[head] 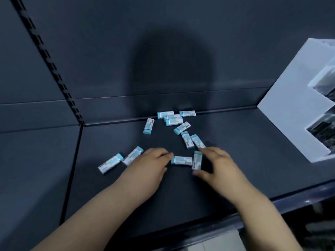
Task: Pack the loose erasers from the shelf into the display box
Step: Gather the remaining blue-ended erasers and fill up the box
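Several white erasers with teal ends lie loose on the dark shelf point(244, 151). One cluster point(172, 119) lies by the back wall, and two erasers point(119, 161) lie at the left. My left hand point(148, 163) lies flat, its fingertips touching the teal end of one eraser point(181, 160). My right hand point(215, 163) is spread around an upright-lying eraser point(197, 160), thumb below it, fingers above; it holds nothing. The white display box point(282, 109) stands at the right, partly cut off by the frame edge.
The shelf's back wall point(163, 51) rises behind the erasers, with a slotted upright point(54, 73) at the left. The shelf's front edge point(272, 201) runs diagonally at the lower right. Bare shelf surface lies between the erasers and the box.
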`<move>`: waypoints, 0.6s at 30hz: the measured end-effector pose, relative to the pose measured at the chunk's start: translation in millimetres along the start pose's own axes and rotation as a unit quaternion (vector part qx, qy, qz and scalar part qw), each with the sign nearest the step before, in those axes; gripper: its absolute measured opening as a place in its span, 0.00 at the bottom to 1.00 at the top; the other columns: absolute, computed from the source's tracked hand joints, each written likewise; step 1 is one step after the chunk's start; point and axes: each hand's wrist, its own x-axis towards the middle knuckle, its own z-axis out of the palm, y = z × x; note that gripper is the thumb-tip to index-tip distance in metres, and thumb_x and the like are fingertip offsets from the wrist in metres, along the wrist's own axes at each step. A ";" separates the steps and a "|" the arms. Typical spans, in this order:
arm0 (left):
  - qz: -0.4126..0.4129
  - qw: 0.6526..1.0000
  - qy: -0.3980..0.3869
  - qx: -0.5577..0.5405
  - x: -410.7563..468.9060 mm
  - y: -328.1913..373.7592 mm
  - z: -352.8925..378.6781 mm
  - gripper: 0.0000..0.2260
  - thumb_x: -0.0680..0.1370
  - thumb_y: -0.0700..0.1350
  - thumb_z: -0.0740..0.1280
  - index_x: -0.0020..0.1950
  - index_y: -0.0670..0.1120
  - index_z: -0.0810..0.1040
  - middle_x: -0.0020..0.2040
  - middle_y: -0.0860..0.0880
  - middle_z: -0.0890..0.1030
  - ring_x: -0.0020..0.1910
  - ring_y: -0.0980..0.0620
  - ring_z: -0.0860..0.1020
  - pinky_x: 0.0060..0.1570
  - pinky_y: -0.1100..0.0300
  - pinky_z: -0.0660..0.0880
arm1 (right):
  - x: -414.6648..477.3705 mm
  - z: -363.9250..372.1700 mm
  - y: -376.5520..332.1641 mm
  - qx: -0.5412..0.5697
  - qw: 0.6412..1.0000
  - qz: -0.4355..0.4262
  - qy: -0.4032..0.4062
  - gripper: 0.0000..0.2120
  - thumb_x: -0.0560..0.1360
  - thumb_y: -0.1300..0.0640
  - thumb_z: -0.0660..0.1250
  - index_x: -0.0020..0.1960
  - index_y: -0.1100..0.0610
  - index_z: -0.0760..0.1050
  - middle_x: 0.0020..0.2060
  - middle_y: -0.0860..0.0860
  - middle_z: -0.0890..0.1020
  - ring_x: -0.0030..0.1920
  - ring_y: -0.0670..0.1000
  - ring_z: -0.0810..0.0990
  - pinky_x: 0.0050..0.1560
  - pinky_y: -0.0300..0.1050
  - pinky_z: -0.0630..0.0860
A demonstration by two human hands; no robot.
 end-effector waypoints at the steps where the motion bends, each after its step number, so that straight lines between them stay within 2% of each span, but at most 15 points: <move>1: -0.014 1.000 -0.004 0.011 8.8 5.5 4.7 0.21 0.79 0.45 0.59 0.72 0.50 0.63 0.68 0.53 0.67 0.66 0.52 0.65 0.66 0.60 0.62 | 6.4 -1.1 4.6 -0.002 1.000 -0.019 -0.012 0.34 0.67 0.46 0.73 0.70 0.52 0.66 0.65 0.47 0.69 0.66 0.49 0.66 0.68 0.39 0.61; 5: -0.081 0.995 -0.025 0.057 29.3 18.9 18.0 0.20 0.80 0.48 0.57 0.73 0.52 0.62 0.68 0.53 0.66 0.64 0.51 0.64 0.65 0.58 0.63 | 24.6 -5.9 27.1 -0.024 0.995 -0.086 -0.052 0.34 0.67 0.40 0.70 0.70 0.48 0.64 0.61 0.45 0.69 0.62 0.48 0.66 0.65 0.41 0.63; 10: -0.138 0.989 -0.013 0.058 32.7 28.9 20.3 0.17 0.81 0.48 0.56 0.70 0.53 0.66 0.64 0.52 0.69 0.62 0.51 0.66 0.62 0.59 0.64 | 38.6 -15.5 49.7 0.011 0.984 -0.145 -0.102 0.31 0.66 0.41 0.70 0.67 0.44 0.65 0.57 0.41 0.70 0.60 0.44 0.66 0.64 0.39 0.64; 13: -0.156 0.986 -0.015 0.051 27.3 28.5 14.6 0.17 0.80 0.43 0.58 0.68 0.55 0.68 0.60 0.53 0.72 0.61 0.52 0.68 0.60 0.61 0.66 | 43.4 -18.3 55.7 0.018 0.977 -0.180 -0.115 0.30 0.66 0.41 0.70 0.65 0.43 0.66 0.54 0.39 0.70 0.58 0.43 0.67 0.62 0.39 0.65; 15: -0.158 0.986 -0.038 0.048 23.8 28.7 8.0 0.20 0.77 0.37 0.58 0.64 0.58 0.70 0.56 0.55 0.74 0.58 0.53 0.70 0.57 0.62 0.67 | 46.4 -19.4 58.4 0.022 0.973 -0.195 -0.124 0.30 0.66 0.41 0.70 0.65 0.43 0.66 0.55 0.39 0.70 0.58 0.43 0.67 0.62 0.40 0.65; 18: -0.157 0.983 -0.071 0.056 26.0 33.9 2.9 0.22 0.73 0.35 0.59 0.59 0.60 0.72 0.57 0.56 0.72 0.58 0.54 0.68 0.57 0.62 0.65 | 49.6 -20.5 60.0 0.032 0.968 -0.211 -0.135 0.30 0.66 0.41 0.70 0.66 0.43 0.66 0.55 0.40 0.70 0.58 0.43 0.67 0.62 0.41 0.66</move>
